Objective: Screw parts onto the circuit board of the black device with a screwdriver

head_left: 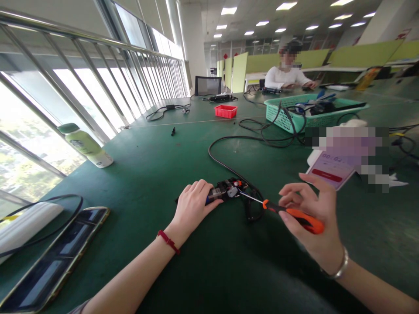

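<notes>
My left hand is wrapped round the blue and black body of a corded electric tool, pressing it to the green table. The tool's far end stands open, with orange and grey parts showing inside; its exact kind I cannot tell. Between the fingers and thumb of my right hand is a screwdriver with an orange and black handle. Its thin shaft points left, and the tip reaches the tool's exposed parts. Whether it sits in a screw is too small to tell. A black piece lies beside the tool.
A black cord loops from the tool toward a green basket of tools. A red tray stands farther back. A phone with a timer is at right; a bottle and a dark phone are at left. A person sits opposite.
</notes>
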{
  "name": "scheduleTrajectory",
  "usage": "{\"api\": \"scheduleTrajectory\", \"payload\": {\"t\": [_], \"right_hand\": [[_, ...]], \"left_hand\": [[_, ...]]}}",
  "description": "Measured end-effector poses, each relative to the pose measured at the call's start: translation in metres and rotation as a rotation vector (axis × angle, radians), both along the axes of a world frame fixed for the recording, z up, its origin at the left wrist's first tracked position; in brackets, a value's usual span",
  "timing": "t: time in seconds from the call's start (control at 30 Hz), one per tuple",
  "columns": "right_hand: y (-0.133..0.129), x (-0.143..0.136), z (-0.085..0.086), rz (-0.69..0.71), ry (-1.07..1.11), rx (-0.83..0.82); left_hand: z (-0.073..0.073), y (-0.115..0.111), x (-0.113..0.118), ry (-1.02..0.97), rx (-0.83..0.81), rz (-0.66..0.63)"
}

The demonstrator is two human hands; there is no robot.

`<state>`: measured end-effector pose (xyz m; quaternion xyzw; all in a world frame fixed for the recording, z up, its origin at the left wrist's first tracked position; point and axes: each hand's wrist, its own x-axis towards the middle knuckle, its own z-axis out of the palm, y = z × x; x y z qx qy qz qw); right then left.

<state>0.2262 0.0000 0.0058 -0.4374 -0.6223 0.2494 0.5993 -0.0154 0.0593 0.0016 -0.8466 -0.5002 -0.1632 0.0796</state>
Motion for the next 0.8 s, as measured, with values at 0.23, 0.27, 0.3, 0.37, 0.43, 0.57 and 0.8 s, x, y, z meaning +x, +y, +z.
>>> {"api": "scheduleTrajectory", "payload": {"t": [0.23, 0.27, 0.3, 0.37, 0.43, 0.57, 0.8], "right_hand": [[-0.0042, 0.0024, 0.0018, 0.020, -0.135, -0.166], [-0.0042, 0.0023, 0.0017, 0.019, -0.139, -0.174], [-0.0039, 0.0020, 0.0015, 0.018, -0.130, -0.165], [-0.0026, 0.0014, 0.0008, 0.009, -0.071, -0.106], [-0.0010, 0.0012, 0.0001, -0.013, -0.004, -0.038], [-0.0008, 0.0026, 0.0011, 0.015, -0.023, -0.089], [-0.0043, 0.0011, 0.0014, 0.023, -0.145, -0.148]], "left_hand": [[0.0002, 0.0001, -0.0001, -0.001, 0.006, -0.004], [0.0002, 0.0002, -0.0002, 0.000, 0.006, -0.005], [0.0001, 0.0003, -0.0003, 0.000, 0.006, -0.006], [0.0000, 0.0005, -0.0007, 0.000, 0.006, -0.005], [-0.0003, 0.0005, -0.0010, 0.000, 0.010, -0.006], [-0.0007, 0.0003, -0.0010, -0.001, 0.018, -0.010], [0.0000, 0.0001, 0.0001, -0.008, 0.015, -0.011]]}}
